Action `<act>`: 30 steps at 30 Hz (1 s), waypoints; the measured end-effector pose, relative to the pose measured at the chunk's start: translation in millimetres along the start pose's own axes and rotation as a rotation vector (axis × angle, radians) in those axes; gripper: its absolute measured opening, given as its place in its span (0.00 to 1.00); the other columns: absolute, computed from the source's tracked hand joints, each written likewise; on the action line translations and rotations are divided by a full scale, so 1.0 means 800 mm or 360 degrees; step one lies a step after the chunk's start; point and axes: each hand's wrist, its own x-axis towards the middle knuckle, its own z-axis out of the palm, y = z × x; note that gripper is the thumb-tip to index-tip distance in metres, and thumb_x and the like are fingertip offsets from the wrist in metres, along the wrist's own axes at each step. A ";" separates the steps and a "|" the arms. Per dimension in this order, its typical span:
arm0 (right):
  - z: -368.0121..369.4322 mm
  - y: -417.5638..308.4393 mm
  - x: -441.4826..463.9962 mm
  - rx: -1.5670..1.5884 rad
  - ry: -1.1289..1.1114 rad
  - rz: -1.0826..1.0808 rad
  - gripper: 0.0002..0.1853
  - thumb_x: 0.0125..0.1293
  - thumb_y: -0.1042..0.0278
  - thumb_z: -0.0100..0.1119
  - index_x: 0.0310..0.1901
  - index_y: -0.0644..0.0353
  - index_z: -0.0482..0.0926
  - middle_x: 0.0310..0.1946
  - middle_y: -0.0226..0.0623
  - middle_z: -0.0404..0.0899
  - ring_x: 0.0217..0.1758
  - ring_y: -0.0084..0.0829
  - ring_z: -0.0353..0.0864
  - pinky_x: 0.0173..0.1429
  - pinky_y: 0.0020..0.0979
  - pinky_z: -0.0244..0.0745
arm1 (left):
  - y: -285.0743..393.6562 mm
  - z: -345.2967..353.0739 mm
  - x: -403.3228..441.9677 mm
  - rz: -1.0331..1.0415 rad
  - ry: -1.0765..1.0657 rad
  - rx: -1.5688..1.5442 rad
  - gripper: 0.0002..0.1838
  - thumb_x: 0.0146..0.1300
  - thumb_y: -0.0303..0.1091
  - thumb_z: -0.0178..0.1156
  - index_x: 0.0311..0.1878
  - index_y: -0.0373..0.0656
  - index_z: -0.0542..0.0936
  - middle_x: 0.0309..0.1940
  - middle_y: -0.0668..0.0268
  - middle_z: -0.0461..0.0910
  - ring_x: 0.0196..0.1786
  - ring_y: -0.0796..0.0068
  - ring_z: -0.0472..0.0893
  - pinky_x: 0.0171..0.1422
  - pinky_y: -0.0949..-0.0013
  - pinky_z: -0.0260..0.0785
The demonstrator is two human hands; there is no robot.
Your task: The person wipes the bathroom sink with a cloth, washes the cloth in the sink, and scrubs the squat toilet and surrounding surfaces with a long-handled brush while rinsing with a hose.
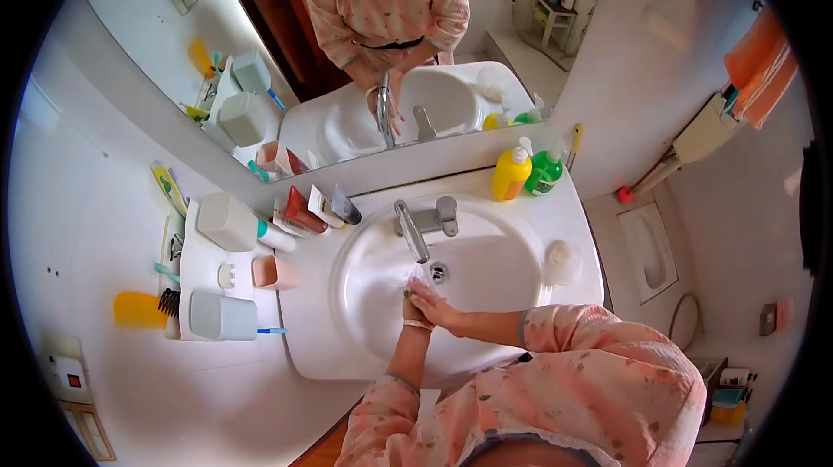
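The right hand (436, 305) partly hides the left hand (411, 310) from view.

Soft, fairly bright light surrounds me, its source out of view. Small glints shine on the tap (411, 233) and sink (357, 315); grey shadow dims the wall (208, 398) at lower left. Fisheye distortion bends everything outward, black rounds the corners, and my hands (436, 306) look slightly soft.

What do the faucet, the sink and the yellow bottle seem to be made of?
Faucet: probably chromed metal, given its silvery shine and bright highlights. Sink: smooth, glossy white, likely ceramic, though molded resin could look similar. Yellow bottle: apparently plastic, slightly shiny, with a pump top.
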 end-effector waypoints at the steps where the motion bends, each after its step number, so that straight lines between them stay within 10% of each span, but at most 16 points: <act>1: -0.006 -0.034 -0.010 -0.0053 0.0125 0.0123 0.19 0.64 0.65 0.41 0.54 0.66 0.66 0.60 0.57 0.56 0.68 0.56 0.46 0.71 0.47 0.40 | 0.002 -0.010 -0.002 0.0036 0.0019 0.0095 0.31 0.67 0.57 0.36 0.67 0.51 0.55 0.71 0.75 0.45 0.72 0.69 0.44 0.72 0.55 0.38; 4: -0.065 -0.052 0.024 0.0000 0.0291 0.0654 0.25 0.63 0.56 0.42 0.57 0.64 0.65 0.59 0.56 0.62 0.65 0.54 0.55 0.67 0.44 0.50 | 0.004 0.045 -0.032 -0.0089 -0.0184 0.0034 0.23 0.68 0.54 0.39 0.62 0.57 0.64 0.53 0.73 0.73 0.53 0.75 0.71 0.60 0.65 0.60; 5: -0.082 -0.035 0.032 0.0047 0.0387 0.0989 0.31 0.64 0.47 0.41 0.62 0.61 0.62 0.58 0.54 0.66 0.63 0.51 0.62 0.64 0.39 0.60 | -0.004 0.026 -0.034 -0.0199 -0.0423 0.0140 0.20 0.69 0.51 0.37 0.58 0.55 0.68 0.49 0.72 0.74 0.51 0.74 0.72 0.54 0.65 0.64; 6: -0.096 -0.054 0.031 0.0201 0.0426 0.1092 0.30 0.64 0.47 0.41 0.62 0.61 0.61 0.58 0.53 0.66 0.63 0.51 0.63 0.64 0.39 0.60 | 0.003 0.096 -0.079 -0.0204 0.0050 0.0170 0.22 0.69 0.55 0.37 0.58 0.56 0.67 0.50 0.73 0.73 0.52 0.75 0.70 0.55 0.66 0.62; 9: -0.055 -0.070 0.000 -0.0115 0.0460 0.0828 0.29 0.65 0.50 0.40 0.62 0.61 0.61 0.58 0.53 0.65 0.64 0.51 0.61 0.64 0.42 0.59 | 0.009 0.027 -0.026 -0.0275 -0.0338 0.0026 0.21 0.69 0.53 0.37 0.59 0.57 0.66 0.57 0.77 0.67 0.62 0.74 0.61 0.62 0.62 0.56; 10: -0.060 -0.138 -0.013 -0.0007 0.0010 0.0993 0.37 0.66 0.47 0.39 0.69 0.57 0.39 0.69 0.59 0.32 0.73 0.54 0.29 0.71 0.54 0.32 | 0.005 -0.030 -0.002 -0.0272 -0.0753 -0.0192 0.21 0.68 0.53 0.38 0.59 0.57 0.66 0.57 0.76 0.68 0.62 0.73 0.62 0.62 0.61 0.57; 11: -0.054 -0.139 -0.013 -0.0001 0.0011 0.1008 0.37 0.66 0.47 0.39 0.69 0.57 0.39 0.69 0.59 0.32 0.73 0.54 0.29 0.71 0.54 0.32 | 0.010 -0.005 -0.016 -0.0182 -0.0223 -0.0113 0.21 0.68 0.53 0.39 0.59 0.56 0.66 0.57 0.74 0.68 0.61 0.71 0.64 0.62 0.60 0.59; 13: -0.047 -0.134 -0.008 -0.0426 0.0162 0.1117 0.29 0.65 0.50 0.41 0.62 0.60 0.61 0.62 0.50 0.61 0.65 0.49 0.59 0.65 0.48 0.56 | 0.014 0.046 -0.034 -0.0120 0.0310 0.0012 0.21 0.68 0.53 0.39 0.59 0.55 0.66 0.57 0.72 0.69 0.61 0.69 0.66 0.61 0.59 0.60; 15: -0.075 -0.063 0.000 -0.1079 0.0008 0.0597 0.25 0.67 0.51 0.38 0.60 0.59 0.64 0.65 0.46 0.55 0.65 0.46 0.60 0.65 0.54 0.52 | 0.010 0.059 -0.050 -0.0222 -0.0269 0.0016 0.22 0.68 0.53 0.39 0.58 0.53 0.67 0.55 0.70 0.69 0.59 0.68 0.68 0.59 0.58 0.62; 18: -0.096 -0.048 0.009 -0.1061 0.0550 0.0567 0.23 0.68 0.52 0.37 0.56 0.58 0.68 0.58 0.47 0.67 0.60 0.46 0.67 0.64 0.46 0.58 | 0.018 0.048 -0.045 -0.0301 -0.0168 0.0355 0.22 0.68 0.53 0.38 0.54 0.49 0.69 0.48 0.67 0.73 0.51 0.69 0.73 0.55 0.59 0.66; 23: -0.176 -0.148 0.034 0.1220 0.0656 0.0824 0.25 0.68 0.46 0.38 0.48 0.60 0.72 0.41 0.39 0.79 0.46 0.35 0.77 0.52 0.34 0.67 | 0.032 0.032 -0.041 -0.0395 0.0394 0.0413 0.20 0.64 0.55 0.48 0.51 0.54 0.71 0.45 0.69 0.72 0.45 0.62 0.74 0.54 0.48 0.64; 30: -0.191 -0.154 0.049 0.1067 0.0453 0.0624 0.26 0.64 0.42 0.46 0.48 0.60 0.72 0.42 0.38 0.79 0.47 0.28 0.75 0.53 0.30 0.65 | 0.041 0.042 -0.026 -0.0401 0.0312 0.0359 0.24 0.59 0.61 0.49 0.50 0.55 0.70 0.45 0.68 0.70 0.44 0.63 0.72 0.51 0.50 0.65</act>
